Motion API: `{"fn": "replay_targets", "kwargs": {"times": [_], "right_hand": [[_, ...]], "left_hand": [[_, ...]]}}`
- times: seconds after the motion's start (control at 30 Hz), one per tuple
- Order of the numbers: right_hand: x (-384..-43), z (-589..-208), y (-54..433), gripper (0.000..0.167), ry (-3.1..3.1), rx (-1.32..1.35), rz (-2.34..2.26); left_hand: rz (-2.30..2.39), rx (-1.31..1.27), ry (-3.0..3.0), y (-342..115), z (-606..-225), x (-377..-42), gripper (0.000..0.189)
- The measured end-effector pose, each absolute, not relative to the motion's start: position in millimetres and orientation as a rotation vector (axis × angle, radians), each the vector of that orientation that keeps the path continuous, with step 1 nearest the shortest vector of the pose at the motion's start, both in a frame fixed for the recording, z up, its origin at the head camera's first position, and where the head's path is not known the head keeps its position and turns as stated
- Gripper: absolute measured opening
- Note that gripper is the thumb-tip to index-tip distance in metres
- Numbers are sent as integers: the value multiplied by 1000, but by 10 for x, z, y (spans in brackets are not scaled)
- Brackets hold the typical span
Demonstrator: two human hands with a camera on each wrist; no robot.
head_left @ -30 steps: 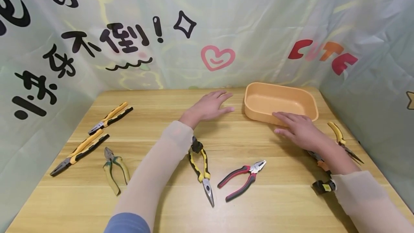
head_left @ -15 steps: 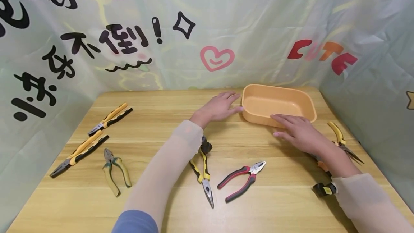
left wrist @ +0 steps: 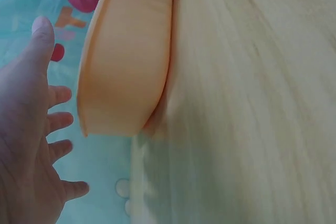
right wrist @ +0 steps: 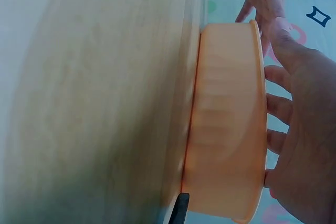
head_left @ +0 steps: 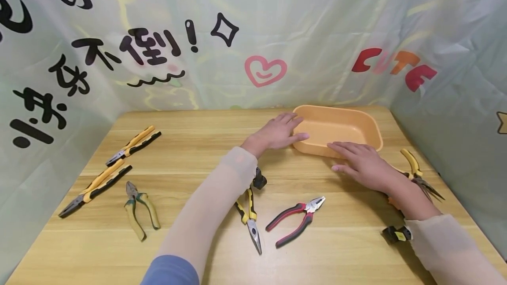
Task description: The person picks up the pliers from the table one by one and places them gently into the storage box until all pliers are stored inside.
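Note:
An orange plastic basin point(head_left: 340, 132) sits at the back right of the wooden table. My left hand point(head_left: 275, 132) reaches over its left end with fingers spread; in the left wrist view, that hand point(left wrist: 29, 124) shows straight fingers beside the rim, and whether they touch it I cannot tell. The right hand point(head_left: 362, 164) lies over the basin's front rim. In the right wrist view, the right hand's fingers point(right wrist: 278, 109) pass behind the rim, while its thumb stays off the wall.
Yellow-black long-nose pliers point(head_left: 253, 228) and red-black pliers point(head_left: 297, 221) lie in front. Further left are green-handled pliers point(head_left: 136, 201) and two orange-black pliers point(head_left: 97, 188), point(head_left: 134, 144). Yellow-handled pliers point(head_left: 413, 166) lie right of the right arm, which partly covers another tool. Printed cloth point(head_left: 317, 34) hangs behind.
The basin has slid a little left and toward me, with the right hand at its front rim moving slightly left. My left hand has moved right, from beside the basin to over its left end.

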State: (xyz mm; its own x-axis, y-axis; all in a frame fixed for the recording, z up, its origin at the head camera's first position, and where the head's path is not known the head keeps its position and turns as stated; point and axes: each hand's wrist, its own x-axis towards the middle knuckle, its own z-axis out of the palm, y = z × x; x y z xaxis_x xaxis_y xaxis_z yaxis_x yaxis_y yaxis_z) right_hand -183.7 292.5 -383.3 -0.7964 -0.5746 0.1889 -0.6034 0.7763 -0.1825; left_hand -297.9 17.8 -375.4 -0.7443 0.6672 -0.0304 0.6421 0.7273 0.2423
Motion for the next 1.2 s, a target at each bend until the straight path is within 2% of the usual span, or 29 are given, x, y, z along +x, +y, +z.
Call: {"fn": "replay_targets", "kwargs": {"times": [0.53,0.97,1.2], "right_hand": [[-1801,-3783,2933,62,-2838,1003,365],[-1831,-3659,3109,65,-2896,797,399],[-1911,-3687,3281,63,-2832,779,330]], "left_hand": [[244,998,2786,313,-3825,-2918,90],[225,959,2785,296,-3838,-2886,97],[200,952,2780,239,-3837,-2882,102]]}}
